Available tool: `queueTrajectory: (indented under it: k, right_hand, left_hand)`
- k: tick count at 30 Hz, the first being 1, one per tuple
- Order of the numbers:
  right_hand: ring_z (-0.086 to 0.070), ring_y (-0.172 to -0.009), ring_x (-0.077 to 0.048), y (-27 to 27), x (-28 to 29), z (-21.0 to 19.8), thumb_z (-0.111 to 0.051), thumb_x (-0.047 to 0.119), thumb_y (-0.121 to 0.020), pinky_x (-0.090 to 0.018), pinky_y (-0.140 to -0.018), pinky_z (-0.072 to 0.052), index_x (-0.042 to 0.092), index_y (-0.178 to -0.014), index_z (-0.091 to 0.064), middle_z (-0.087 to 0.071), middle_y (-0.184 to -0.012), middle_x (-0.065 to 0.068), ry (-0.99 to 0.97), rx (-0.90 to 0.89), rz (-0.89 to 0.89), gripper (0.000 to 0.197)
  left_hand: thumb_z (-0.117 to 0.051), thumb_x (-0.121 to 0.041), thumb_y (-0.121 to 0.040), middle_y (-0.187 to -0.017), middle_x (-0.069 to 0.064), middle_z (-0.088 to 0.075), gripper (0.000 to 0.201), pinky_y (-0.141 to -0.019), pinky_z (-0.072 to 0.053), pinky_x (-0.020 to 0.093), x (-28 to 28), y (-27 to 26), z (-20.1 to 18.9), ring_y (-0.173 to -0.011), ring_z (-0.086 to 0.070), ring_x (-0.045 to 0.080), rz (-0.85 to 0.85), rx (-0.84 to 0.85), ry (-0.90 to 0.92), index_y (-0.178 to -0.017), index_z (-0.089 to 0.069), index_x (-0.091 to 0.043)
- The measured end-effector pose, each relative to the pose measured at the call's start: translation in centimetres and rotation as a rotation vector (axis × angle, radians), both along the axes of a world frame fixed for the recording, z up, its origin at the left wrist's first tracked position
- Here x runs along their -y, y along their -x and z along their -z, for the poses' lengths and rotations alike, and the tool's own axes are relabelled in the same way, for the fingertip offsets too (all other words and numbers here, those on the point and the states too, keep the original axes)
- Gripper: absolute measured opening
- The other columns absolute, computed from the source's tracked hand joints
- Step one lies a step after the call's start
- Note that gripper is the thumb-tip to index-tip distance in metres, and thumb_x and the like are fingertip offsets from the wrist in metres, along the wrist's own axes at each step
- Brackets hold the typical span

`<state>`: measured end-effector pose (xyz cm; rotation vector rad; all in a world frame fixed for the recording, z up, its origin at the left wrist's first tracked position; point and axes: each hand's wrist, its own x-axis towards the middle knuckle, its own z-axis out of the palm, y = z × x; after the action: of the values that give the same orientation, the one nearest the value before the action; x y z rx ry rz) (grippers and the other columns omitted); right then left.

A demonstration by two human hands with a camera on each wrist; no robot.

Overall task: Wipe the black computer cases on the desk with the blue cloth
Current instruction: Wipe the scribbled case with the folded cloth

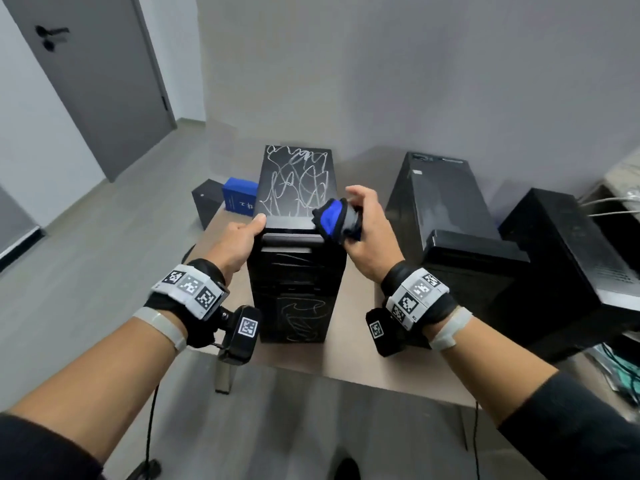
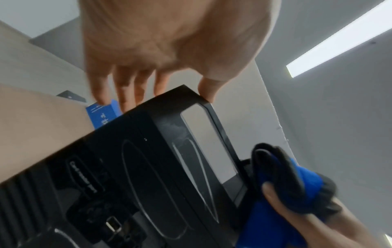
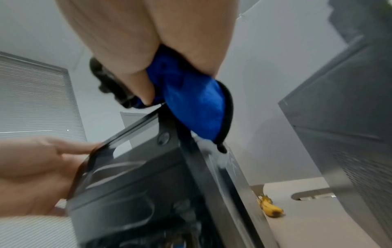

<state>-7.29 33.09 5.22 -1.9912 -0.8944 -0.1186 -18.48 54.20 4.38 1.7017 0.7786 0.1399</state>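
A black computer case [image 1: 294,289] stands upright in the middle of the desk, with white scribbles on its top and front. My left hand [image 1: 249,233] grips its top front left corner, thumb on top and fingers down the left side; the left wrist view shows the same hold [image 2: 165,99] on the case [image 2: 161,151]. My right hand [image 1: 356,216] holds a bunched blue cloth [image 1: 334,220] with a dark edge against the top front right corner. In the right wrist view the cloth [image 3: 191,104] touches the case's [image 3: 137,193] upper edge. A second black case [image 1: 446,209] stands to the right.
A third black case [image 1: 568,258] lies at the far right with cables behind it. A blue box [image 1: 239,200] and a small black box [image 1: 207,202] sit behind the scribbled case on the left. A banana [image 3: 270,208] lies on the desk [image 1: 363,368] between the cases.
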Motion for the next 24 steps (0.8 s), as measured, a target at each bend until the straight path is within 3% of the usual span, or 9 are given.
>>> queueTrajectory:
  k: [3,5,9,11,13,18,22,24]
  right_hand:
    - [-0.056,-0.098,-0.021,3.1,1.0,1.9,-0.06,-0.006,-0.069,-0.026,-0.088,-0.045,0.013,-0.112,-0.054,-0.056,-0.106,-0.003,-0.141,0.098,0.148,0.048]
    - [-0.052,-0.094,-0.019,4.8,0.8,3.7,-0.06,-0.009,-0.065,-0.025,-0.086,-0.043,0.011,-0.1,-0.061,-0.052,-0.1,0.0,-0.05,0.187,0.196,0.04]
    - [-0.054,-0.089,-0.017,6.5,-0.4,6.4,-0.06,-0.007,-0.065,-0.031,-0.081,-0.048,0.014,-0.096,-0.066,-0.054,-0.095,0.003,-0.041,0.179,0.387,0.038]
    - [-0.058,-0.086,-0.019,7.7,-1.9,6.5,-0.062,-0.004,-0.068,-0.032,-0.078,-0.049,0.015,-0.098,-0.068,-0.058,-0.093,0.001,-0.067,0.169,0.441,0.036]
    - [-0.059,-0.087,-0.022,9.2,-4.7,6.1,-0.064,0.0,-0.069,-0.032,-0.076,-0.049,0.014,-0.1,-0.068,-0.06,-0.093,-0.001,-0.007,0.196,0.37,0.035]
    - [-0.057,-0.081,-0.025,11.2,-10.5,5.3,-0.067,0.008,-0.069,-0.035,-0.063,-0.05,0.014,-0.099,-0.068,-0.058,-0.09,-0.004,0.118,0.232,0.18,0.03]
    - [-0.06,-0.083,-0.023,9.2,-4.9,6.3,-0.055,0.012,-0.071,-0.036,-0.068,-0.052,0.017,-0.098,-0.07,-0.059,-0.09,-0.001,0.123,0.271,0.152,0.032]
    - [-0.06,-0.081,-0.02,8.1,-1.7,6.7,-0.06,0.005,-0.069,-0.037,-0.069,-0.052,0.018,-0.095,-0.071,-0.058,-0.088,0.003,0.091,0.224,0.226,0.032]
  left_hand:
    - [-0.063,-0.051,-0.081,-0.122,-0.008,-0.063,0.053,-0.102,-0.047,0.037,-1.5,0.0,-0.8,-0.113,-0.06,0.011,0.047,0.198,-0.268,-0.129,-0.057,-0.03]
    - [-0.06,-0.045,-0.084,-0.121,-0.012,-0.067,0.046,-0.108,-0.046,0.037,-1.6,-0.4,-2.0,-0.114,-0.061,0.005,0.217,0.272,-0.319,-0.129,-0.061,-0.035]
    - [-0.046,-0.053,-0.089,-0.125,-0.006,-0.068,0.053,-0.115,-0.037,0.04,-0.3,-1.0,-3.4,-0.121,-0.06,0.01,0.495,0.234,-0.194,-0.129,-0.065,-0.024]
    - [-0.039,-0.057,-0.098,-0.131,-0.004,-0.065,0.056,-0.113,-0.038,0.031,0.0,-0.8,-3.3,-0.121,-0.059,0.008,0.552,0.206,-0.078,-0.13,-0.065,-0.02]
    - [-0.027,-0.055,-0.105,-0.134,-0.001,-0.063,0.059,-0.109,-0.038,0.022,0.0,-0.5,-3.5,-0.121,-0.059,0.007,0.582,0.168,0.021,-0.137,-0.06,-0.017]
    - [-0.019,-0.069,-0.099,-0.136,-0.004,-0.062,0.071,-0.118,-0.03,0.034,-1.1,-0.6,-3.4,-0.126,-0.056,0.009,0.616,0.137,0.077,-0.139,-0.058,-0.025]
    - [-0.012,-0.064,-0.102,-0.14,-0.001,-0.059,0.074,-0.121,-0.025,0.034,-1.5,-1.1,-3.8,-0.129,-0.053,0.008,0.66,0.131,0.056,-0.141,-0.056,-0.02]
    - [-0.01,-0.065,-0.101,-0.142,-0.001,-0.057,0.075,-0.123,-0.022,0.033,-1.6,-1.2,-3.7,-0.132,-0.05,0.008,0.677,0.138,0.056,-0.141,-0.056,-0.021]
